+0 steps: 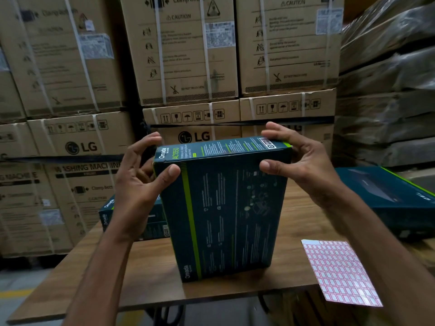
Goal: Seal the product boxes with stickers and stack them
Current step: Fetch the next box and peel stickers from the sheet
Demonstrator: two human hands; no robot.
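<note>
We see a dark teal product box [226,208] standing on end at the middle of a wooden table [146,274], gripped at its upper corners. The left hand [138,184] clasps the top left corner, thumb on the near face and fingers [150,140] curled behind. The right hand [303,165] pinches the top right corner, fingers over the top edge. A red-and-white sticker sheet [339,271] overhangs the table's near right edge. Matching boxes lie at left [107,216] and right [388,194], with strapped cartons [188,55] stacked behind.
</note>
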